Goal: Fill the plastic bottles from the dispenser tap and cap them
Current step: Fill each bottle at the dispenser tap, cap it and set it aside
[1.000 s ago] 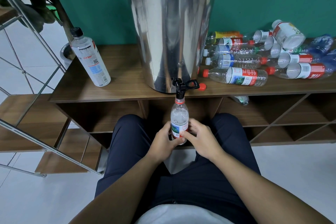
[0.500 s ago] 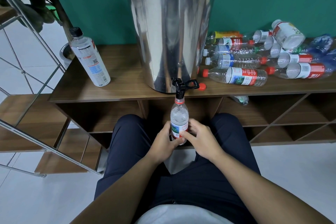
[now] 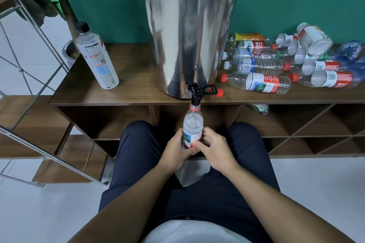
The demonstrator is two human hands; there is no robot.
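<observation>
One tall clear plastic bottle with a black cap [image 3: 94,54] stands leaning at the left end of the brown wooden table [image 3: 128,92], well apart from the large stainless-steel dispenser drum [image 3: 189,31] at centre. Below the drum's black tap [image 3: 195,94], the small clear plastic bottle with a red neck ring [image 3: 192,126] stands upright, mouth at the spout, with left hand [image 3: 174,151] fingers wrapped round its lower body and right hand [image 3: 214,149] fingers curled against its label. Right of the drum, a loose red cap [image 3: 219,92] lies near the tap, then a pile of empty capped bottles [image 3: 286,65] lies on its side.
</observation>
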